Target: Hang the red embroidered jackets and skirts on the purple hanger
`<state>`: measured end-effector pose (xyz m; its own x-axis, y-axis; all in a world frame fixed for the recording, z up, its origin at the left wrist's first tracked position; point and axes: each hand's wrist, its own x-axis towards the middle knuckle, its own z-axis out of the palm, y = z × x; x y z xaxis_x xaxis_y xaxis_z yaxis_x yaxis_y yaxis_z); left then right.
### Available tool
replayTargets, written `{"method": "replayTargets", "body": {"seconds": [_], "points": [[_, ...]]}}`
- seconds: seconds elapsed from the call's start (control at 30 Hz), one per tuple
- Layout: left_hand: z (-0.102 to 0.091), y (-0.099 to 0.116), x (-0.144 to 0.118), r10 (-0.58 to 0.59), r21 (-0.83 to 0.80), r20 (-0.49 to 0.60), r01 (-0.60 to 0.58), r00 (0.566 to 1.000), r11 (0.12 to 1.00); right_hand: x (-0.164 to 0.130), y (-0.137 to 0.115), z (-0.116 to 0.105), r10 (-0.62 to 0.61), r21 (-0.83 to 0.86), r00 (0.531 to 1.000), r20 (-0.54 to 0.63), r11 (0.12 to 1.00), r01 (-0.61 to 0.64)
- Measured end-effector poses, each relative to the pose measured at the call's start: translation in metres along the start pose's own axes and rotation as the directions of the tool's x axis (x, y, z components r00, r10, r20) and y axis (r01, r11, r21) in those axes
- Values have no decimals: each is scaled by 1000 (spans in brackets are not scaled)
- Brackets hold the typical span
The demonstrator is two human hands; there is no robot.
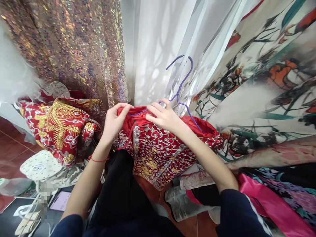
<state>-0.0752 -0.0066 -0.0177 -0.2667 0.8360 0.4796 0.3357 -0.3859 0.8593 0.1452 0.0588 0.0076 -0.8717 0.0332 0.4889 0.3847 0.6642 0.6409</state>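
A red garment [158,154] with silver and gold embroidery hangs in front of me, draped over my lap. A purple wire hanger [183,82] sits inside its top edge, the hook pointing up. My left hand [115,120] pinches the red fabric at the garment's upper left corner. My right hand [164,116] rests on the top edge of the garment, fingers over the hanger's wire near its neck.
A second folded red and gold embroidered garment [59,126] lies at the left. A sequined fabric [74,46] hangs behind, with white sheer cloth [158,39] beside it. Painted floral fabric [266,85] fills the right. Pink cloth [271,204] lies at lower right.
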Motion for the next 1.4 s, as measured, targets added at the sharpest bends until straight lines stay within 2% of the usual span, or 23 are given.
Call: {"method": "replayTargets", "body": {"seconds": [0.07,0.13,0.27,0.4,0.5,0.57,0.67,0.8,0.9,1.07,1.13,1.2,1.23,1.3,1.37,1.4], "points": [[-2,-1,3,-90,-178,-24,85,996,980,8,-6,7,16,41,1000,6,999,-16],[-2,-1,4,-132,-255,7,129,991,958,15,-12,14,9,55,1000,-22,998,-7],[-3,4,5,-178,-270,36,181,983,946,21,-18,22,-31,24,990,-134,999,35],[-9,8,8,-249,-298,94,266,964,917,16,-16,25,-17,25,970,-241,999,24],[-17,8,9,-259,-321,188,309,947,895,11,-15,26,29,92,978,-205,996,-10],[-20,8,8,-230,-315,230,296,946,902,11,-15,27,33,140,991,-128,990,-15],[-19,8,5,-175,-290,230,239,957,927,13,-15,26,-27,190,998,-63,981,38],[-12,6,4,-141,-271,162,182,977,945,16,-15,21,-95,195,985,-144,973,122],[-9,2,6,-125,-249,118,151,985,957,18,-16,17,-91,178,987,-131,977,114],[-13,-2,9,-101,-272,195,153,976,950,23,-17,12,-91,100,992,-88,990,100],[-18,0,9,-51,-177,212,90,976,980,24,-18,11,-78,54,992,-100,995,83],[-25,2,8,55,23,156,-59,986,998,24,-18,11,-53,31,991,-119,998,57],[-28,3,8,136,158,111,-152,984,976,24,-18,12,-41,30,990,-133,999,45],[-32,4,8,299,406,70,-301,952,863,24,-17,13,-17,47,986,-166,999,25],[-35,3,11,366,494,169,-400,915,772,27,-13,14,21,91,980,-197,996,-3],[-35,1,12,357,464,261,-441,897,769,29,-11,15,48,118,976,-212,993,-24]]}}
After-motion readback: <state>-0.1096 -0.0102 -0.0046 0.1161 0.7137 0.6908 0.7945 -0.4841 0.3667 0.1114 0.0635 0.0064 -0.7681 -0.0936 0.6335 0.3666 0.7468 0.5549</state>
